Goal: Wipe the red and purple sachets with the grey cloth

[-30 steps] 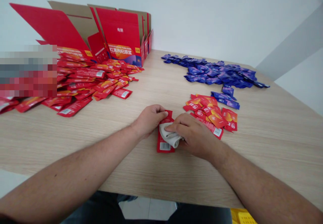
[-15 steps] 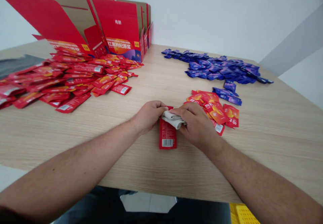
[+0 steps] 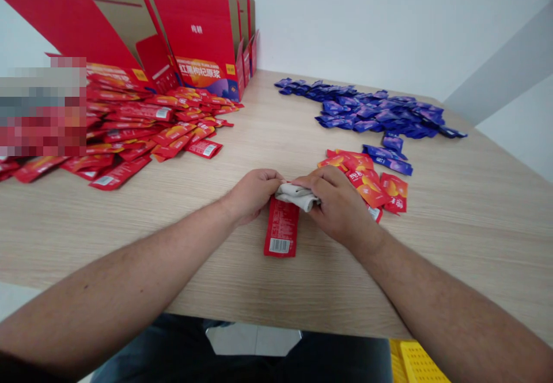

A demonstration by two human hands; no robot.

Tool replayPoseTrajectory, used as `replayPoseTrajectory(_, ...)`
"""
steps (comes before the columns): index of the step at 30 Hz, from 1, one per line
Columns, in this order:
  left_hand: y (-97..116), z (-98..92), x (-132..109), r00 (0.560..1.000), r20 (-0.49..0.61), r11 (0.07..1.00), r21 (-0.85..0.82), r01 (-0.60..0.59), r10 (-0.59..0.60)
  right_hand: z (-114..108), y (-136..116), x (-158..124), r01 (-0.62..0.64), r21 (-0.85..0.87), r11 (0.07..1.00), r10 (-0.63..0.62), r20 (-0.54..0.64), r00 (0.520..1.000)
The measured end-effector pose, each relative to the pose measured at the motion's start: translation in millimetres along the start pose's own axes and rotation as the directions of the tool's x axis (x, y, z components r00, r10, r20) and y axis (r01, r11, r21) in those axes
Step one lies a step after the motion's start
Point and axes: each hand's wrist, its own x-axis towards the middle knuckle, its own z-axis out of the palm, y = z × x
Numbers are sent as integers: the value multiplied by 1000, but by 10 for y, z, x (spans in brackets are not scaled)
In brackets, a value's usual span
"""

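Our left hand (image 3: pixel 254 197) pinches the far end of a red packet (image 3: pixel 281 227), which lies barcode side up on the wooden table (image 3: pixel 233 285) before us. Our right hand (image 3: pixel 334 201) grips a folded white cloth (image 3: pixel 298 196) across that end; fingers obscure the contact, so we cannot tell how firmly it presses. Beyond the right hand we note a small red heap (image 3: pixel 367 184), with blue sachets (image 3: pixel 380 115) behind it.
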Motion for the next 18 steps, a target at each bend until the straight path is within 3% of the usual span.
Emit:
replayPoseTrajectory(10, 5, -15, 12, 1000, 13, 1000, -13, 9, -8, 37, 66, 20, -131, -6, 991, 130, -60, 990)
replayPoseTrajectory(14, -6, 7, 0, 996, -60, 997, -49, -62, 59, 39, -59, 0, -18, 28, 999, 17, 39, 999)
replayPoseTrajectory(18, -15, 27, -15, 981, -151, 993, 8, -120, 120, -3, -297, -43, 113, 63, 992, -124, 206, 971)
